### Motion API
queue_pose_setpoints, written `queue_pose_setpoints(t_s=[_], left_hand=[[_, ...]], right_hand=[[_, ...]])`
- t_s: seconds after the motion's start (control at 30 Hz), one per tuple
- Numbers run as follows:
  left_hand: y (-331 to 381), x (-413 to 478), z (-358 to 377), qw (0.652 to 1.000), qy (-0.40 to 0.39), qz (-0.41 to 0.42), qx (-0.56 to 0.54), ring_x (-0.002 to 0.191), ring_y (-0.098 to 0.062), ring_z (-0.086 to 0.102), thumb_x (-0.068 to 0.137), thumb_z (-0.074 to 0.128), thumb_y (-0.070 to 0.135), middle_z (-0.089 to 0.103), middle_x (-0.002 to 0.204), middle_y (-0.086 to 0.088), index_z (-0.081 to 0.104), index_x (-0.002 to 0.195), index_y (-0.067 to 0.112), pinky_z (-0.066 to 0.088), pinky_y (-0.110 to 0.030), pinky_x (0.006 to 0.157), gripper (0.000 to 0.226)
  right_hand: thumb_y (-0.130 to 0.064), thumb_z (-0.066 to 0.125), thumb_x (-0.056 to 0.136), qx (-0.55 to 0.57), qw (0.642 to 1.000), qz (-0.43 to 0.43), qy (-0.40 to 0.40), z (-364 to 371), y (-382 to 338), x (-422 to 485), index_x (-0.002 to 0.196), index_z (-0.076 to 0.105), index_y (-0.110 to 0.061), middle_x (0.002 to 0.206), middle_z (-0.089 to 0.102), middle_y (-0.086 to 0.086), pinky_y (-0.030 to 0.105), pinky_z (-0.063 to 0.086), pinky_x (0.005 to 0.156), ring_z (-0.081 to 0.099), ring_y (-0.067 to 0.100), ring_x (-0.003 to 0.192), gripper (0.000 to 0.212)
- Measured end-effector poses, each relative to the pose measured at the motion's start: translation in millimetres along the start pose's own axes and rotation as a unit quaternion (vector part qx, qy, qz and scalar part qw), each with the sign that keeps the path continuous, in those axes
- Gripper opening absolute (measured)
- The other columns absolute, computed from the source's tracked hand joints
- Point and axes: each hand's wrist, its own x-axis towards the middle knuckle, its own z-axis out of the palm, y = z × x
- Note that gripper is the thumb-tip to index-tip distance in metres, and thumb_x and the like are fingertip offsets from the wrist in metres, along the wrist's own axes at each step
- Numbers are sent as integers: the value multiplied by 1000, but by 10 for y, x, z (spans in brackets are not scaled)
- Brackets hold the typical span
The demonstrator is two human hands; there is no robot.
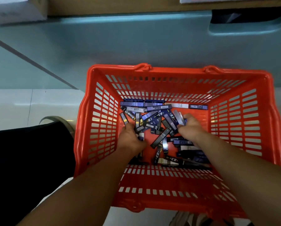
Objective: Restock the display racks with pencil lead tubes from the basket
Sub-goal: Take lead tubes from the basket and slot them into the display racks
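1. Pale, glossy floor tiles (14, 108) carry everything, and the teal display unit base (136, 43) runs across behind.
2. Reaching into the heap, the left hand (131, 138) has its fingers curled down and grips pencil lead tubes (154, 123). One blue-and-white end sticks out beside the palm. The fingertips are buried, so how many it holds cannot be told.
3. Well apart from it, the right hand (192, 126) clasps a small fan of tubes that rises above its knuckles. Motion blur smears them, and the count is unclear.
4. All the other tubes lie loose and crossed on the basket's bottom, mostly dark blue, black and a few white. Some labels read "HB 0.5". Both forearms hide part of the heap, and the tubes along the near edge sink into shadow.
5. An orange-red plastic basket (174, 69) with slotted walls stands on the tiles, right against the teal base. Its handles are folded down, and its near right corner is covered by the right forearm.
6. On the left, a black trouser leg (30, 152) fills the corner, with a shoe (58, 119) peeking past it.
7. Along the top edge, a cardboard box (112, 6) and a white box (14, 11) are cut off by the frame and blurred.
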Motion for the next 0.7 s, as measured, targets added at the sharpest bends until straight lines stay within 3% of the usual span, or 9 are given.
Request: queue_pose_setpoints(t_s=[0.07, 0.13, 0.23, 0.33, 0.4, 0.5, 0.6, 0.7], left_hand=[[13, -5, -21, 999, -15, 0, -38, 97, -10, 65, 78, 87, 24, 61, 111, 10, 45, 138, 27, 58, -22, 69, 74], [4, -12, -49, 998, -16, 0, -53, 99, -10, 65, 81, 85, 24, 62, 113, 12, 46, 140, 25, 60, -25, 79, 71], [-6, -21, -69, 999, -20, 6, -41, 106, -12, 61, 86, 82, 24, 57, 115, 13, 44, 144, 24, 57, -30, 91, 68], [12, -21, -28, 1000, -14, 19, 12, 112, -18, 63, 80, 87, 26, 59, 122, 6, 45, 136, 26, 59, -39, 95, 70], [36, -20, 6, 999, -1, 20, 48, 114, -22, 63, 78, 89, 25, 60, 128, 0, 43, 137, 25, 58, -41, 97, 75], [59, 5, 4, 1000, -3, 13, 24, 114, -22, 65, 82, 85, 20, 63, 129, -1, 45, 139, 25, 60, -41, 95, 70], [76, -4, -56, 999, -26, 2, -38, 116, -19, 64, 89, 78, 14, 64, 131, 1, 45, 146, 21, 58, -33, 95, 66], [110, -23, -154, 995, -39, -2, -87, 98, -10, 66, 91, 76, 13, 68, 115, 4, 51, 139, 18, 57, -23, 79, 55]], right_hand=[[1, 62, 90, 3, 1000, 1, 1, 26, -11, -42, 148, 38, -22, 115, 61, 8, 39, 57, 74, 64, 24, 97, 67], [1, 62, 91, 14, 1000, -2, 3, 60, -40, -82, 151, 36, -20, 107, 61, 7, 32, 53, 60, 64, 20, 84, 68], [-14, 67, 98, 51, 999, -1, 2, 120, -75, -156, 152, 37, -16, 105, 68, 10, 22, 48, 47, 65, 17, 69, 61], [-21, 74, 95, 104, 994, -2, -21, 137, -95, -211, 125, 58, -12, 99, 71, 8, 27, 54, 54, 66, 20, 67, 35], [-27, 75, 95, 123, 991, -6, -45, 115, -107, -232, 115, 61, -17, 91, 69, 5, 29, 54, 57, 65, 21, 67, 27], [-39, 66, 99, 140, 986, -13, -89, 90, -86, -204, 118, 59, -20, 80, 62, 11, 35, 55, 58, 62, 21, 58, 27], [-46, 54, 104, 141, 985, 0, -102, 64, -85, -180, 124, 59, -22, 95, 62, 14, 34, 55, 51, 60, 21, 58, 32], [-47, 53, 104, 150, 982, 17, -111, 27, -96, -221, 123, 62, -17, 96, 59, 12, 31, 52, 48, 57, 22, 61, 36]])
